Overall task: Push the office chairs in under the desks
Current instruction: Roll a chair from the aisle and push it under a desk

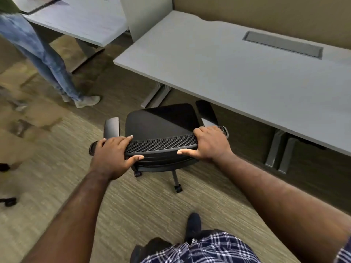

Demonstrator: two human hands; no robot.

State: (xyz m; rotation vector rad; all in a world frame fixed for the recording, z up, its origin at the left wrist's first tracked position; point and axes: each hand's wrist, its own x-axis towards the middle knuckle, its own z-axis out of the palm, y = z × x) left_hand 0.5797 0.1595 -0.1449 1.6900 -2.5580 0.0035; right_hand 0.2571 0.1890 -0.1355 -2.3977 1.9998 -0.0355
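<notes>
A black office chair (161, 122) with a mesh backrest stands on the carpet just in front of a long grey desk (237, 73). Its seat faces the desk, and the front of the seat and the right armrest reach the desk's front edge. My left hand (112, 154) grips the left end of the backrest's top edge. My right hand (209, 143) grips the right end. Both thumbs lie on the near side of the backrest. The chair's base and two casters show below the seat.
Another person in jeans (43, 59) stands at the left near a second grey desk (79, 18). A divider panel (146, 16) separates the desks. Desk legs (281, 150) stand under the long desk at the right. Another chair's casters (8, 201) sit at the far left.
</notes>
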